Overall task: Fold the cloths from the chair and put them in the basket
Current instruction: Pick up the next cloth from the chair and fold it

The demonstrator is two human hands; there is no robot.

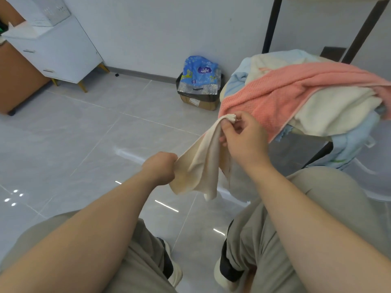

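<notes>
While the person sat facing the pile, the left hand (161,169) was closed in a fist round the low end of one cream cloth (201,166), and the right hand (245,138) pinched its upper corner between thumb and fingertips. That cloth hung in the air between the knees, above the floor, bunched and not yet folded. Its long axis ran on a slant from the left hand, low and near the body, up and away to the right hand, with loose folds sagging below the line. The pile lay ahead and to the right of both hands, so the right hand was the nearer one, its pinched corner just beside the edge of the pink cloth (275,96). The next fold probably turned on pulling the two hands apart along that slant, to open the cloth flat. By count there were two hands, one cloth held, and one pink cloth draped across the top of the pile. Cream cloth (330,108) and pale blue cloth (347,142) showed beneath it, too tangled to number. Of the chair only a dark leg (317,156) showed under the heap. A white perforated bin (50,9) stood far off to the left on a cabinet (63,49); whether that was the basket could not be told.
</notes>
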